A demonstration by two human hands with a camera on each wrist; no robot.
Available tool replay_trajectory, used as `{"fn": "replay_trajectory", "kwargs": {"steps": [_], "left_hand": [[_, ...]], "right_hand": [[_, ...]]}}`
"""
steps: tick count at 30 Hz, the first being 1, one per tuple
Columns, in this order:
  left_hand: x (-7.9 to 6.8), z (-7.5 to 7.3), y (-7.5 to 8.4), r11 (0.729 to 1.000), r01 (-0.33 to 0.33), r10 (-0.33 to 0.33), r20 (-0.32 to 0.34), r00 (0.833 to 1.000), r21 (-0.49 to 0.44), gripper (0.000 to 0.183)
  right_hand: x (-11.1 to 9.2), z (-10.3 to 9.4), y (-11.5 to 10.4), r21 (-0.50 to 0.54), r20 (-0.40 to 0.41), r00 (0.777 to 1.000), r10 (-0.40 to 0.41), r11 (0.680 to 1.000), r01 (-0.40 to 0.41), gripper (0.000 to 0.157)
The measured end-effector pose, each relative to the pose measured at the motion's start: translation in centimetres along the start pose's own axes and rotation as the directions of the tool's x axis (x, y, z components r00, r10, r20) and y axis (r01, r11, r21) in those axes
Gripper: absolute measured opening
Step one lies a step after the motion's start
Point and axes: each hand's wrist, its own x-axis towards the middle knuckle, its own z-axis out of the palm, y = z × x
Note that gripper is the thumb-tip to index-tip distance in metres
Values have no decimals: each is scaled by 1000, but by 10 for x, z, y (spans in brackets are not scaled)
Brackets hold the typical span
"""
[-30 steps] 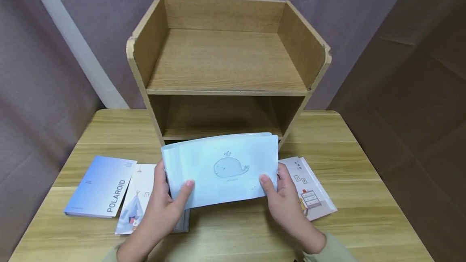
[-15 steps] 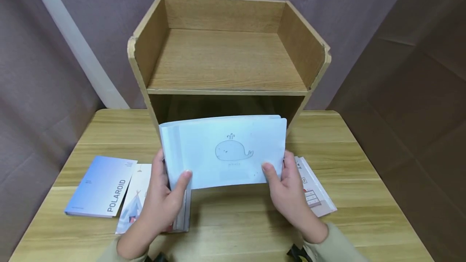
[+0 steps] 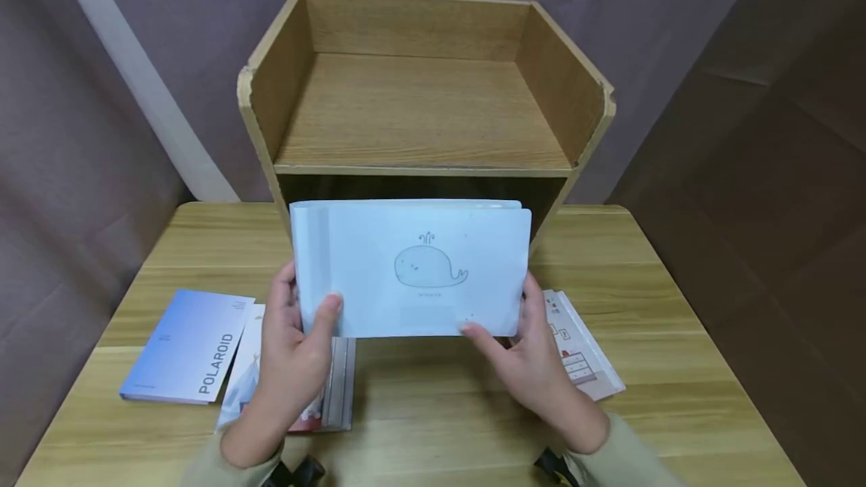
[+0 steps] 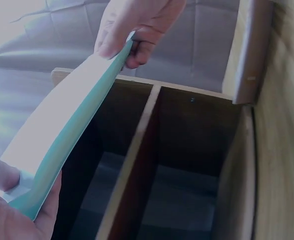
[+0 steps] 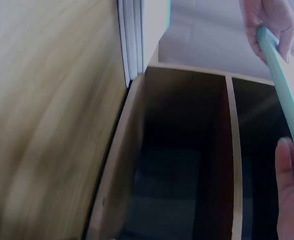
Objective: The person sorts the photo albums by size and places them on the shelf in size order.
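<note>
A pale blue booklet (image 3: pixel 365 269) with a line drawing of a whale is held up in front of the wooden shelf, its cover facing the head camera. My left hand (image 3: pixel 294 359) grips its left end, thumb on the cover and fingers behind. The lower right corner is pinched by my right hand (image 3: pixel 534 370), also thumb in front. From the left wrist, the booklet (image 4: pixel 62 115) shows nearly edge-on between both hands, slightly bowed. The right wrist view has its greenish edge (image 5: pixel 284 92) running from one hand to the other.
Behind the booklet stands a wooden shelf (image 3: pixel 426 111) with a walled top and dark compartments below. On the table (image 3: pixel 433 427) lie a blue POLAROID book (image 3: pixel 176 352) and a book with a tent picture (image 3: pixel 237 385) at left, and a book with drawn drawers (image 3: pixel 582 359) at right.
Both hands have lifted the booklet up, so it covers more of the shelf's upper opening. It has levelled out, and the right thumb has slid toward the bottom edge.
</note>
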Motion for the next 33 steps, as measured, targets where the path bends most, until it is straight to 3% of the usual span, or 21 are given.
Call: {"fn": "replay_trajectory", "kwargs": {"steps": [5,11,16,19,22,27,30,33], "left_hand": [[11,3,9,999,-48,48,-1,999,-21,55],[28,12,21,988,-95,92,-26,995,-118,59],[39,14,31,977,-152,150,-29,988,-147,59],[43,11,36,983,-168,170,20,985,-76,65],[43,6,42,984,-175,170,115,979,41,79],[40,-1,52,966,-162,107,257,961,203,104],[40,-2,57,965,-145,78,289,954,219,111],[41,-2,59,978,-120,65,299,952,168,113]], "right_hand": [[12,-11,-23,-1,92,996,19,1000,-19,113],[28,-15,-42,-58,28,999,-45,997,46,113],[32,-13,-46,-10,-21,994,-112,994,112,112],[34,-11,-46,28,-42,991,-127,991,128,107],[38,-12,-48,45,-63,990,-126,991,129,99],[43,-15,-53,83,-86,990,-114,989,121,89],[45,-16,-55,114,-87,989,-123,985,133,89],[46,-16,-52,154,-97,985,-145,975,159,92]]}}
